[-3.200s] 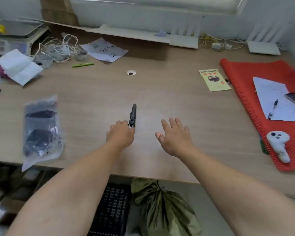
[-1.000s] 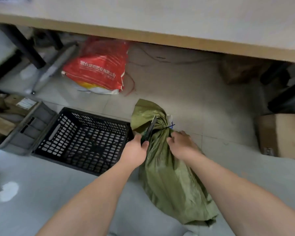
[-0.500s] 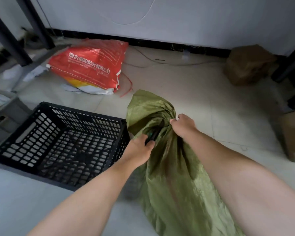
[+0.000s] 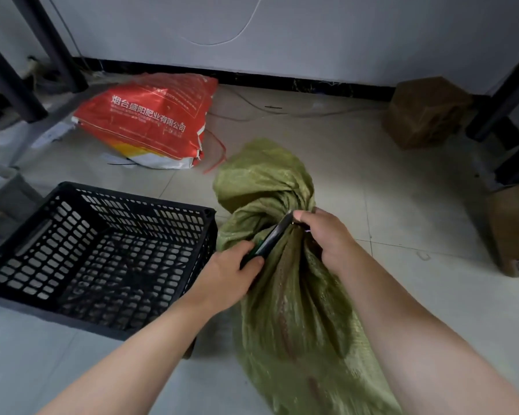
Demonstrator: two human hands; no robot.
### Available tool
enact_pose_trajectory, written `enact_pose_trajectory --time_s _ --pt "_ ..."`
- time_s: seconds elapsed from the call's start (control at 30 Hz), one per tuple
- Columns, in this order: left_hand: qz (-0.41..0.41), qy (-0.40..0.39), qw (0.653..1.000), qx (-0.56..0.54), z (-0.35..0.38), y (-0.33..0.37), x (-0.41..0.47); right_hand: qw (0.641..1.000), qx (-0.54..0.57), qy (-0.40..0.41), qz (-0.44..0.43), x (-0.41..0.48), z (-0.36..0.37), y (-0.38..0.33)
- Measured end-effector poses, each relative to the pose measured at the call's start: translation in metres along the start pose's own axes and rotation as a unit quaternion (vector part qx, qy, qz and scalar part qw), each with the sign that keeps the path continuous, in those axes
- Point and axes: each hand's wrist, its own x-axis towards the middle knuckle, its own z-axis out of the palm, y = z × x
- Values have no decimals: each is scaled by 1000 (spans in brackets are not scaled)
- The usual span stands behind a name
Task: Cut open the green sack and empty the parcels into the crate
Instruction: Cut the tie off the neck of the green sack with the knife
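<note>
Green sack (image 4: 294, 310) lies on the floor, body nearest, bunched neck farther off. Left hand (image 4: 225, 277) grips a utility knife (image 4: 271, 239), tip at the neck. Right hand (image 4: 327, 235) clutches the gathered neck beside it. Judged uncut: neck closed, no parcels out. Black crate (image 4: 108, 205) just beside on the left, no parcels in it. Red bag (image 4: 150, 121) beyond, near the wall.
</note>
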Motion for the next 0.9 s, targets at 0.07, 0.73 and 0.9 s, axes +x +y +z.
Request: enact_pose_trajectory --time_s 0.07,0.73,0.9 --pt "32 8 999 7 -4 6 -6 999 41 8 -16 -7 -6 -7" --pt "93 1 982 167 -48 57 -30 971 149 56 -179 -55 -22 -36" --pt "111 33 971 209 -47 65 -35 967 164 67 -184 -60 -19 -35"
